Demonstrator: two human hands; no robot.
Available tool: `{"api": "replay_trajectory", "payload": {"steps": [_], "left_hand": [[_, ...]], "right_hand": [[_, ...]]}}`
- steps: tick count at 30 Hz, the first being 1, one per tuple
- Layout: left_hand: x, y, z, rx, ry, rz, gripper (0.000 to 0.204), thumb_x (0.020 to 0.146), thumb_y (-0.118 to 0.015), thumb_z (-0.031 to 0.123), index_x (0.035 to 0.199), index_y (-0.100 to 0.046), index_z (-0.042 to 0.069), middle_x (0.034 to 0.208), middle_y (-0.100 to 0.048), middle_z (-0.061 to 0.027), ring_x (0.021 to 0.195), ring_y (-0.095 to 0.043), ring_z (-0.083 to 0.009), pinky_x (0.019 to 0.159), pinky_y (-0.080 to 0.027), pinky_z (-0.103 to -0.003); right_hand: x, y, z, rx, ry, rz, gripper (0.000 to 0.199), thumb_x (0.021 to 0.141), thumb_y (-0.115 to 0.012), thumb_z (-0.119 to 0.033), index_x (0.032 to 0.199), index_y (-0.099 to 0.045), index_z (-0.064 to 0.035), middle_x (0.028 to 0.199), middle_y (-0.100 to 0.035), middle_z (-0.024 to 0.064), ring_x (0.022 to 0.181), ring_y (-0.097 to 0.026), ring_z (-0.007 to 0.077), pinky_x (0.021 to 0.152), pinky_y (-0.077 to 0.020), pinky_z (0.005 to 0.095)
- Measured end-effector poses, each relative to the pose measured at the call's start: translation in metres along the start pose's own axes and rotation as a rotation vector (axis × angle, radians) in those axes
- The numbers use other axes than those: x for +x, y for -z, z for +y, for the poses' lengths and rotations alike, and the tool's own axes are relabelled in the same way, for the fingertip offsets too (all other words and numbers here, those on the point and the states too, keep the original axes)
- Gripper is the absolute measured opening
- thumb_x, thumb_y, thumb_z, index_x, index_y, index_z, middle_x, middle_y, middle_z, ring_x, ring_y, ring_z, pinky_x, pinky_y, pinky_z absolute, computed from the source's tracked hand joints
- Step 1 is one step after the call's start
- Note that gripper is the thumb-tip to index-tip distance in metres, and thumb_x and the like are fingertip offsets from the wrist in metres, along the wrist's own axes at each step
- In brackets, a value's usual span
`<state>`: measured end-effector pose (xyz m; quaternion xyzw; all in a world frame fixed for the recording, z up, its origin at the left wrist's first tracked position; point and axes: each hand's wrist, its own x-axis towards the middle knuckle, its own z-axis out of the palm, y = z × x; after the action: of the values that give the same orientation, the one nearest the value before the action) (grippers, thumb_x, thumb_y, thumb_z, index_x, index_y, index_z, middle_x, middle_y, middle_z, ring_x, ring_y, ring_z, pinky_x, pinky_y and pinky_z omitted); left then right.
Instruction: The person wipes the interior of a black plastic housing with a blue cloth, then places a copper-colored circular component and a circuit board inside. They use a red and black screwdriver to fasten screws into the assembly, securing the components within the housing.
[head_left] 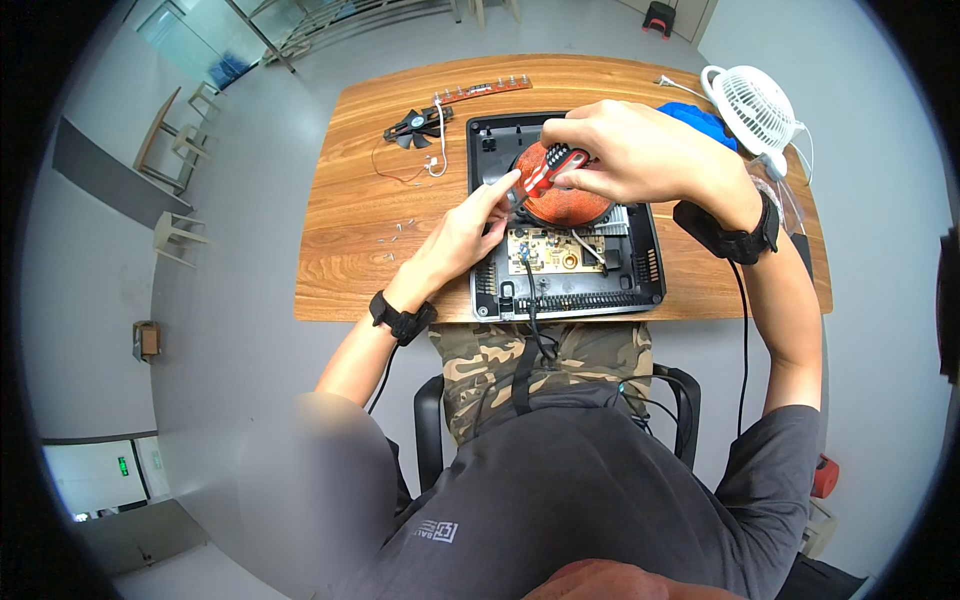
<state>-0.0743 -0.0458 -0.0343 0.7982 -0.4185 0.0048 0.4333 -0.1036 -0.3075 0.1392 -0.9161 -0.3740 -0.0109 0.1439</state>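
Two hands work over one opened cooker point(565, 215); the right hand point(640, 150) is closed around one red screwdriver point(548, 168), its tip down at the edge of the single copper coil point(570, 203); the left hand point(470, 228) is loosely open, holding nothing, its forefinger stretched out to touch the spot where the tip meets the coil; each wrist wears one black strap; below the coil lies one pale circuit board point(555, 250) inside the black casing, which sits near the front edge of the desk point(350, 250); left of the casing lie one small black fan point(415, 127) with red and white wires, one long red strip board point(482, 91), and a few tiny screws point(397, 232); at the right corner stands one white desk fan point(755, 105) beside one blue object point(700, 122); the desk is wood-grained, on a grey floor, with several chairs point(180, 235) to the left.
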Motion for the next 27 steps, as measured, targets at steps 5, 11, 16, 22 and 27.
{"api": "replay_trajectory", "payload": {"steps": [5, 11, 16, 22, 27], "left_hand": [[0.0024, -0.0017, 0.0031, 0.016, -0.036, 0.013, 0.076, 0.087, -0.066, -0.010, 0.155, -0.040, 0.012, 0.104, -0.064, -0.0108, 0.092, -0.069, -0.0222, 0.084, -0.059, -0.035], [0.0018, -0.0015, 0.0019, 0.027, -0.041, 0.006, 0.076, 0.087, -0.066, -0.011, 0.155, -0.040, 0.011, 0.106, -0.064, -0.0112, 0.094, -0.070, -0.0217, 0.085, -0.060, -0.034], [0.0019, -0.0020, 0.0017, 0.042, -0.042, 0.002, 0.077, 0.087, -0.066, -0.011, 0.156, -0.039, 0.011, 0.105, -0.064, -0.0115, 0.094, -0.070, -0.0221, 0.085, -0.060, -0.035], [0.0030, -0.0036, 0.0025, 0.032, -0.051, 0.023, 0.076, 0.087, -0.065, -0.007, 0.156, -0.040, 0.014, 0.102, -0.064, -0.0116, 0.088, -0.068, -0.0247, 0.081, -0.058, -0.037], [0.0035, -0.0030, 0.0050, 0.045, -0.058, 0.015, 0.077, 0.087, -0.066, -0.007, 0.156, -0.039, 0.014, 0.103, -0.064, -0.0131, 0.088, -0.068, -0.0272, 0.080, -0.058, -0.038]], "right_hand": [[-0.0003, -0.0014, 0.0002, 0.010, 0.022, 0.009, 0.032, 0.089, -0.071, -0.025, 0.105, -0.062, 0.0008, 0.088, -0.069, 0.0232, 0.089, -0.067, 0.0443, 0.075, -0.0546, 0.0509], [-0.0012, -0.0019, -0.0003, 0.000, 0.001, -0.008, 0.031, 0.089, -0.071, -0.026, 0.102, -0.061, 0.0005, 0.087, -0.069, 0.0231, 0.089, -0.068, 0.0444, 0.074, -0.0547, 0.0511], [-0.0019, -0.0005, -0.0009, 0.009, -0.006, -0.012, 0.030, 0.089, -0.070, -0.026, 0.100, -0.061, 0.0006, 0.085, -0.069, 0.0231, 0.087, -0.067, 0.0448, 0.074, -0.0543, 0.0513], [-0.0022, -0.0034, 0.0009, 0.007, -0.005, -0.009, 0.030, 0.090, -0.070, -0.027, 0.099, -0.061, 0.0003, 0.084, -0.069, 0.0226, 0.086, -0.067, 0.0444, 0.073, -0.0539, 0.0511], [-0.0026, -0.0039, 0.0012, 0.013, -0.007, -0.005, 0.030, 0.090, -0.070, -0.027, 0.098, -0.061, 0.0002, 0.083, -0.068, 0.0221, 0.085, -0.067, 0.0441, 0.072, -0.0537, 0.0512]]}}
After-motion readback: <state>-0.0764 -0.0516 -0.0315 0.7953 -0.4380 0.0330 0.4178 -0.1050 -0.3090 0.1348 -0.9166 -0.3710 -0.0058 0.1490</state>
